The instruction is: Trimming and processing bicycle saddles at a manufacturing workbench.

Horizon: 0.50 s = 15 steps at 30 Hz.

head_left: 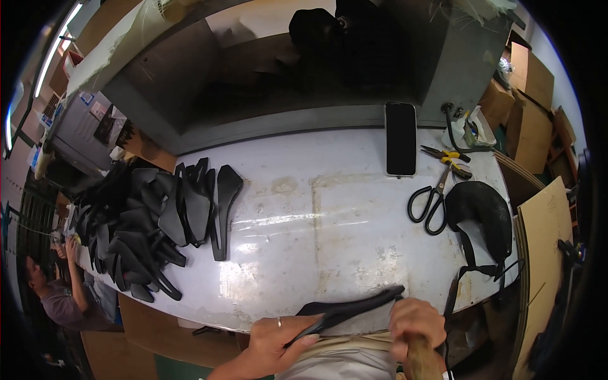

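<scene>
A long, dark, tapered piece (354,310) like curved black plastic lies across the front edge of the table, just before my body. My left hand (275,342) is closed on its wide end, thumb on top. At the narrow tip, my right hand (417,323) is curled shut; a small dark bit shows by its fingers, and I cannot make out what it holds. To the left lies a heap of similar black pieces (136,221), with one piece (225,202) lying lengthwise at its right side.
A phone (400,139) lies at the back of the white table (285,209). Black-handled scissors (434,202), yellow-handled pliers (446,154) and a black mesh pouch-like thing (484,218) are on the right. A grey metal housing (253,123) stands behind. Another person (69,297) sits far left.
</scene>
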Each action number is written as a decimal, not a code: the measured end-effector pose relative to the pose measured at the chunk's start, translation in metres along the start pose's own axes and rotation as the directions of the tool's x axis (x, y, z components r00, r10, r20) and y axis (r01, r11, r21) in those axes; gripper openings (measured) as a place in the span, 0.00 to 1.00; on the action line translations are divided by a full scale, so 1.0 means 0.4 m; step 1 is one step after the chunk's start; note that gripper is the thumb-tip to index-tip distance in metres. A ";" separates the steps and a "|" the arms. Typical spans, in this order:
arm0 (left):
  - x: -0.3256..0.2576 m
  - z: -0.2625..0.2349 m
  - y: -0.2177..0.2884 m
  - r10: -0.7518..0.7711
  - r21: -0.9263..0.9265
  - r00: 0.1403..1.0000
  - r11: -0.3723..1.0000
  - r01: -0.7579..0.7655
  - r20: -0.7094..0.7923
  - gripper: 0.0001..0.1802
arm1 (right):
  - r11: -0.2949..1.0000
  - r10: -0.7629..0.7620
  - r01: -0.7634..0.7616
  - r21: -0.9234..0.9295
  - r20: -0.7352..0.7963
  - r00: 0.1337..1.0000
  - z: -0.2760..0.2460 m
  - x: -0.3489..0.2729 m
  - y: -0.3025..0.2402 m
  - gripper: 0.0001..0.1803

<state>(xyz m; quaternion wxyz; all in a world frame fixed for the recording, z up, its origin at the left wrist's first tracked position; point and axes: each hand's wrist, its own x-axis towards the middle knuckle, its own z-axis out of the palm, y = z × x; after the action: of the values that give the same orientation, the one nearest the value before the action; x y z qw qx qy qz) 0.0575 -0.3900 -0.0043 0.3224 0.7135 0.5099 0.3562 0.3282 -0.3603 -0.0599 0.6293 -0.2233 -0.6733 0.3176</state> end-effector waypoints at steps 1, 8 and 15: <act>0.005 0.010 0.007 0.009 -0.011 1.000 1.000 -0.009 0.000 0.14 | 0.996 -0.071 0.075 0.046 -0.082 0.994 0.037 0.026 -0.037 0.14; 0.022 0.043 0.007 0.072 -0.132 0.996 0.988 -0.079 -0.058 0.12 | 0.833 -0.448 0.216 0.510 0.390 0.805 0.096 0.152 -0.074 0.11; 0.019 0.037 -0.001 0.109 -0.148 0.993 0.982 -0.114 -0.041 0.13 | 0.788 -0.469 0.132 0.602 0.447 0.762 0.120 0.191 -0.039 0.10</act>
<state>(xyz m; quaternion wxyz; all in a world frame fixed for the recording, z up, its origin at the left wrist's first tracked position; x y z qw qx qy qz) 0.0712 -0.3840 -0.0113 0.3464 0.7087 0.4460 0.4229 0.2738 -0.3247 0.0049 0.4764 0.1843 -0.7417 0.4346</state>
